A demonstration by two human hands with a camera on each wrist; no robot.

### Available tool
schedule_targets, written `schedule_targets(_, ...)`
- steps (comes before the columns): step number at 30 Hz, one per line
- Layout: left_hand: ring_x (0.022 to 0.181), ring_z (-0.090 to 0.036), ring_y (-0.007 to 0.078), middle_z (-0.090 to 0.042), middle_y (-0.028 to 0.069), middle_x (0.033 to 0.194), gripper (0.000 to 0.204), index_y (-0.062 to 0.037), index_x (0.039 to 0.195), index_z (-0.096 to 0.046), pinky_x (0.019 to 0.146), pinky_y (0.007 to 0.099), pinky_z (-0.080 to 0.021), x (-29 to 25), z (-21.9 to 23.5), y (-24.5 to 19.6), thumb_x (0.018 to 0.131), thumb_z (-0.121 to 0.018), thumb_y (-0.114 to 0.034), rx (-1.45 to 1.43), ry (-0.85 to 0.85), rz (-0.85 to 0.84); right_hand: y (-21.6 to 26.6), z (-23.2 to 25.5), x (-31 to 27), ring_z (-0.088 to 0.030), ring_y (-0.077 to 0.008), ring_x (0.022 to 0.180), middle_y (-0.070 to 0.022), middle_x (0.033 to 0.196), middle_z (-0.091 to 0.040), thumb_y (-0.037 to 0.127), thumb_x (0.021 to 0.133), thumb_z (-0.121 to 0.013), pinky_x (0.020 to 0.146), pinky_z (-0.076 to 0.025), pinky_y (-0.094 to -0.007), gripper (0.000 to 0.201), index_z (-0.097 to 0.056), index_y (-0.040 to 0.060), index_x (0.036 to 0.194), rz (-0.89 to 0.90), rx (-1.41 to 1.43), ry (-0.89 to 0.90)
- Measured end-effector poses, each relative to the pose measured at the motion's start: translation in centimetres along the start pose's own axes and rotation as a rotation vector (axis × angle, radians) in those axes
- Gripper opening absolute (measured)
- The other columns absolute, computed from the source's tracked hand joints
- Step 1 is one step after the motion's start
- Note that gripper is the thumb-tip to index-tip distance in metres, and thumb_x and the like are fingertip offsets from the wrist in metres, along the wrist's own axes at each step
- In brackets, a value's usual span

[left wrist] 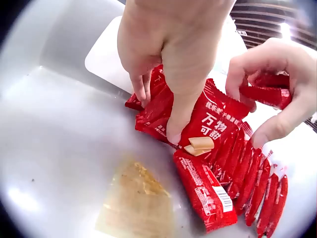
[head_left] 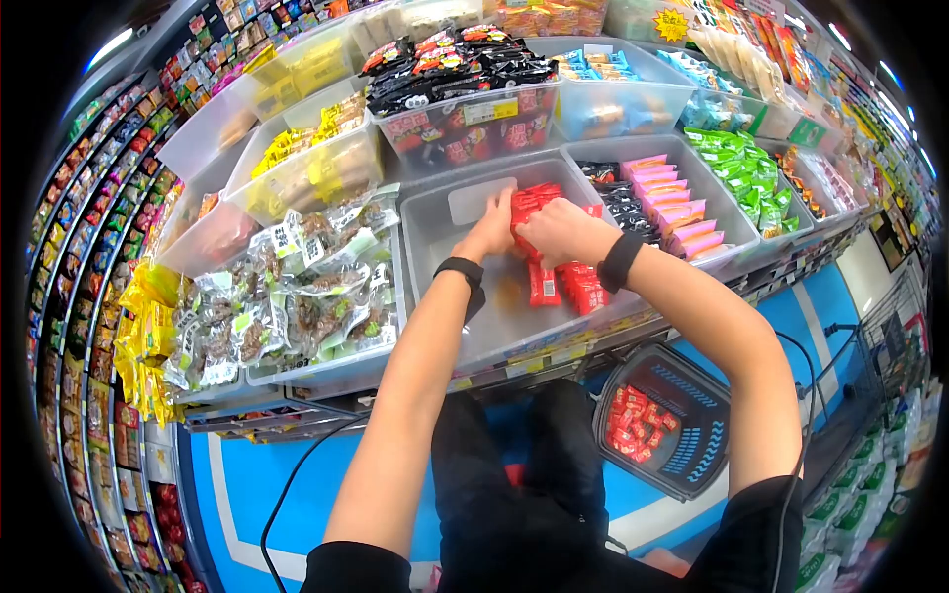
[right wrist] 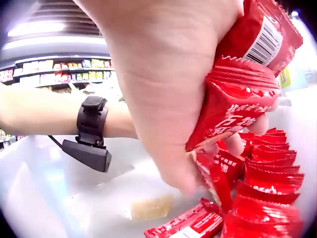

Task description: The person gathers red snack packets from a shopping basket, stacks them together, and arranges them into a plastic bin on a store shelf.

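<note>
Inside a grey plastic bin [head_left: 425, 237], red snack packets [head_left: 578, 287] lie in a row along the right side. The left hand [head_left: 491, 229] reaches down at the bin's back; in the left wrist view its thumb and fingers [left wrist: 173, 134] grip red packets. Close beside it, the right hand [head_left: 568, 232] curls round several red packets [right wrist: 237, 106], which the right wrist view shows against the palm. One packet with a barcode [left wrist: 205, 191] lies flat below the left thumb. A yellowish patch [left wrist: 136, 203] shows on the bin floor.
Clear-wrapped packs [head_left: 287, 287] fill the left bin; pink packets [head_left: 667, 203] and green ones [head_left: 741, 178] stand in bins to the right. Raised bins, one with black packets [head_left: 460, 74], line the back. A basket [head_left: 692, 474] holding red packets sits on the floor below right.
</note>
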State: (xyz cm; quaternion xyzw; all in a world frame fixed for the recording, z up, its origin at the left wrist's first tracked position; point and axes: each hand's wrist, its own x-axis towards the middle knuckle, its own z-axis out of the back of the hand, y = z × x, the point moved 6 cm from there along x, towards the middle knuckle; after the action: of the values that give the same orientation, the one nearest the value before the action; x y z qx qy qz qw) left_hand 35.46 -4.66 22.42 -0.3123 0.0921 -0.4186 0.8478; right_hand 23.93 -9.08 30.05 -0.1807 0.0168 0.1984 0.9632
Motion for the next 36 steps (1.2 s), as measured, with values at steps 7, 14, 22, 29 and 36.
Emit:
schedule_targets(7,0.125,-0.045,0.0423,-0.039,0.0315,0.138,0.116,-0.0059,0.142,-0.023,0.101,0.0442,-0.045,0.1,0.4,0.6,0.049,-0.092,-0.013,0.197,-0.059,0.061,-0.5,-2.5,1.3,-0.07,-0.0218,0.074,-0.007,0.079,-0.071,0.03,0.07,-0.076,0.064,-0.053,-0.0343,0.022,-0.073,0.0099,0.078,-0.096,-0.15,-0.009)
schedule_targets(14,0.102,-0.063,0.0359,-0.063,0.0197,0.116,0.09,-0.0031,0.129,-0.045,0.088,0.0408,-0.051,-0.1,1.2,1.9,0.054,-0.09,-0.022,0.204,-0.084,0.386,-2.6,-2.2,1.5,-0.07,-0.0276,0.072,-0.0125,0.075,-0.07,0.016,0.072,-0.067,0.065,-0.054,-0.0383,0.009,-0.07,0.008,0.072,-0.222,-0.037,-0.045)
schedule_targets(22,0.103,-0.065,0.033,-0.067,0.0232,0.104,0.047,0.0042,0.106,-0.063,0.084,0.0397,-0.053,0.5,1.0,0.8,0.064,-0.077,-0.01,-0.021,0.215,0.31,-4.0,-1.1,2.4,-0.07,-0.0293,0.078,-0.0138,0.082,-0.07,0.024,0.065,-0.077,0.069,-0.055,-0.0388,0.026,-0.07,0.0057,0.081,-0.279,0.016,-0.112)
schedule_targets(29,0.106,-0.062,0.0352,-0.065,0.0258,0.105,0.029,-0.0007,0.099,-0.067,0.085,0.0429,-0.051,0.3,1.8,1.5,0.071,-0.061,-0.006,0.068,-0.146,0.388,-6.0,-0.8,2.0,-0.068,-0.033,0.091,-0.0189,0.098,-0.069,0.044,0.054,-0.087,0.079,-0.055,-0.0411,0.065,-0.067,-0.0009,0.097,-0.281,0.304,-0.004)
schedule_targets(36,0.104,-0.061,0.0381,-0.065,0.0249,0.108,0.034,0.0044,0.106,-0.062,0.087,0.0416,-0.048,1.2,-0.1,0.8,0.075,-0.054,-0.009,0.007,0.099,0.108,-6.1,-0.6,3.2,-0.067,-0.0321,0.093,-0.0149,0.098,-0.069,0.038,0.06,-0.085,0.081,-0.054,-0.041,0.054,-0.068,0.0066,0.101,-0.257,0.262,0.046)
